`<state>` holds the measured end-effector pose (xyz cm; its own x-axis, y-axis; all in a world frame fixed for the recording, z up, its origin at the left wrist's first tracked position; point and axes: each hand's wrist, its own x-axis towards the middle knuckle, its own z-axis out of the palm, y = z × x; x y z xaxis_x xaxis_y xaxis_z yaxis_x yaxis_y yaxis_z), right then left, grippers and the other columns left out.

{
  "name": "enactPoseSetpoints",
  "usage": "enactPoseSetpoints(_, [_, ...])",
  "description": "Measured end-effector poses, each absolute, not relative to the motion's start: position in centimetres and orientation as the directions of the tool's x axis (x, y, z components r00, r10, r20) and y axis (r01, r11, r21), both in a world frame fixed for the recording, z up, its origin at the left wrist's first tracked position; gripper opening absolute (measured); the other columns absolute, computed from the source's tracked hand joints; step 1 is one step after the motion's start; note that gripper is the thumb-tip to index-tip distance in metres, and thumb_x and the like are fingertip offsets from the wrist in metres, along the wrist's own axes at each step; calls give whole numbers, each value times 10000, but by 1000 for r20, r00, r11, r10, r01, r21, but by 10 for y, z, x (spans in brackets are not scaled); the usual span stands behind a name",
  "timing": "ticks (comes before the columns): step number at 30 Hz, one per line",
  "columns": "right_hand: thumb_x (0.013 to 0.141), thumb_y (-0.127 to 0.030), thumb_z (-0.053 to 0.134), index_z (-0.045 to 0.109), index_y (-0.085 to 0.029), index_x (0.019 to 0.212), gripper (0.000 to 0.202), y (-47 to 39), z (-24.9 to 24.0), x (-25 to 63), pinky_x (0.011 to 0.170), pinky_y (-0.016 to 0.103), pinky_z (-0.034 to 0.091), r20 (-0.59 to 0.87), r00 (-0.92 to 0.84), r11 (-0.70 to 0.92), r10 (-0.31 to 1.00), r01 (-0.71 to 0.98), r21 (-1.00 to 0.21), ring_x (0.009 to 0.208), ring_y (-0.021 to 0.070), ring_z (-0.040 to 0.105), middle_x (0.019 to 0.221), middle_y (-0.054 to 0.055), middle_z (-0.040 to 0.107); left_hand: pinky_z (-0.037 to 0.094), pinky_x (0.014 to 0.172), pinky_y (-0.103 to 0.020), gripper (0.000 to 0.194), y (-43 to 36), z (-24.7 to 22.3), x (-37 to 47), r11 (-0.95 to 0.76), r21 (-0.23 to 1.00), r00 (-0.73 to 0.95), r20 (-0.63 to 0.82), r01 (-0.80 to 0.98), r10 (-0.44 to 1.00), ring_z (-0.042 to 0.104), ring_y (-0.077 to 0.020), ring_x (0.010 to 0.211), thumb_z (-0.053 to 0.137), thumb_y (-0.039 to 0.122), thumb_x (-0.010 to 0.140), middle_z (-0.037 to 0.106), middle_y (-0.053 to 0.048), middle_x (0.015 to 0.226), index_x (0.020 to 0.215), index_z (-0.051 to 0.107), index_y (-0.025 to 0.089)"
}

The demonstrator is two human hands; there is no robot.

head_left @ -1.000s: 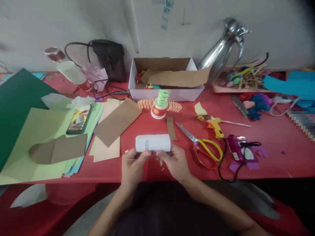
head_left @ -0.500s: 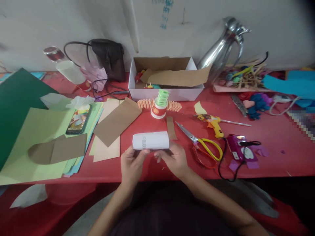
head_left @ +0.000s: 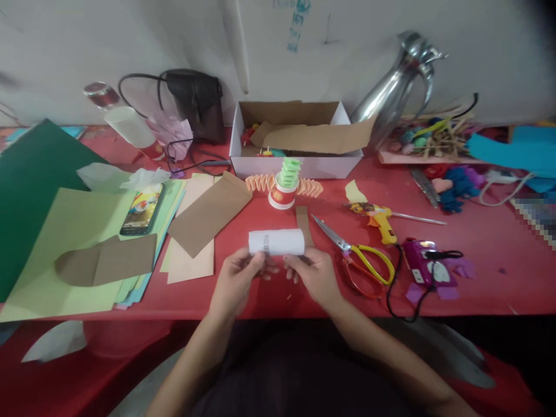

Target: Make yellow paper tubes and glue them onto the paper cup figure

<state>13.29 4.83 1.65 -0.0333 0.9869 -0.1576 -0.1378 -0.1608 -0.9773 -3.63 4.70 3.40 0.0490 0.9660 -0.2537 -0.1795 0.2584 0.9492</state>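
Since the earlier frames, the white paper roll [head_left: 276, 242] was observed to have been shifted slightly right and drawn a little closer between the hands.

At the left, green paper sheets [head_left: 56, 255], a phone [head_left: 141, 209] and brown card pieces [head_left: 208, 213] were recorded on the red table [head_left: 478, 243]. The left hand [head_left: 237, 280] was found with its fingers closed on the left end of the roll; the right hand [head_left: 316, 275] was likewise closed on the right end. The roll was held lying sideways, just above the table edge, near a brown strip [head_left: 303, 225]. The step in hand was judged to be the rolling or tightening of the paper into a tube; fixing of the loose edge would probably be called for next, with the glue gun [head_left: 377, 218] and scissors [head_left: 356, 258] lying near to the right.

Further back, a cardboard box [head_left: 295, 139], a metal jug [head_left: 397, 87] and a pale wall were noted.
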Motion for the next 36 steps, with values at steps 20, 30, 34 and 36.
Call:
enactPoseSetpoints(20, [733,-415,821,773,-161,810,269,45,44,130,437,218,534,-257,-131,-281,958,-222,-934,538,156,698,689,45,765,555,648,-239,234,38,43,-23,196,888,-108,-262,-415,959,670,-130,631,865,325,682,737,-19,705,815,749,170])
enactPoseSetpoints(30, [746,-374,819,795,-195,817,194,43,50,129,635,333,608,-141,-88,-160,986,-277,-947,643,193,712,735,39,783,558,673,-268,190,34,39,-22,28,967,-158,-70,-252,985,658,-148,670,803,313,763,729,-18,754,898,754,190])
enactPoseSetpoints(34, [740,-391,819,771,-187,763,211,42,48,128,572,320,591,-134,-38,-139,990,-267,-954,561,177,678,653,30,752,528,618,-248,164,31,32,-19,27,980,-166,-61,-199,984,619,-133,630,801,307,765,714,-11,710,869,754,189])
enactPoseSetpoints(36, [753,-390,808,759,-184,756,212,41,45,127,549,311,582,-134,-25,-136,991,-252,-958,532,168,664,626,25,737,524,614,-227,160,29,30,-15,36,970,-189,-84,-242,979,625,-121,638,799,295,773,725,-5,729,895,757,201])
